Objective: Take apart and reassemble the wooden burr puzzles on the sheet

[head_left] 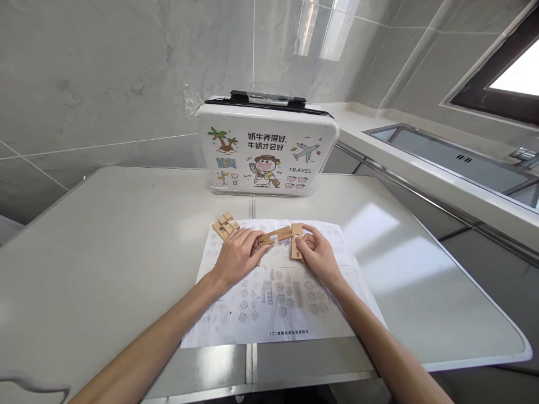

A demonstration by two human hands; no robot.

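Note:
My left hand point(239, 253) is closed on one end of a notched wooden puzzle piece point(283, 233), which slants up to the right. Upright in my right hand point(319, 253) is a second wooden puzzle piece point(297, 250), marked with a 2 near its lower end and gripped between thumb and fingers. The far end of the first piece meets or nearly meets the second; I cannot tell if they touch. Several more wooden pieces point(225, 223) lie together beyond my left hand. Under both hands spreads a printed instruction sheet point(275, 320) with many small diagrams.
A white cartoon-printed case point(269, 148) with a black handle, partly wrapped in clear plastic, stands at the back of the folding table point(126, 241). To the right runs a counter with a sink point(455, 154) and a tap point(524, 154). A grey tiled wall rises behind.

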